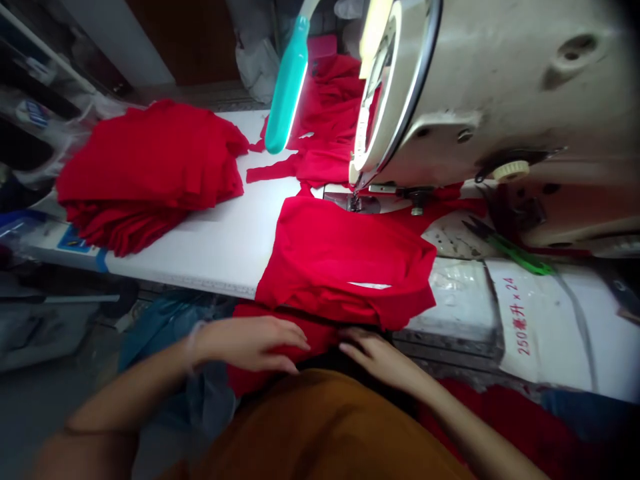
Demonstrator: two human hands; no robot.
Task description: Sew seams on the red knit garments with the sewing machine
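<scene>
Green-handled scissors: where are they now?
The green-handled scissors lie at right in the head view, under the cream sewing machine, above a white wrapped package.

A loose mustard-brown short-sleeved top (320, 427) fills the bottom of the view, its left sleeve (87, 457) ending in a plain hem on the upper arm, and a thin pale band (193, 347) circles the bare left wrist (203, 347).
</scene>
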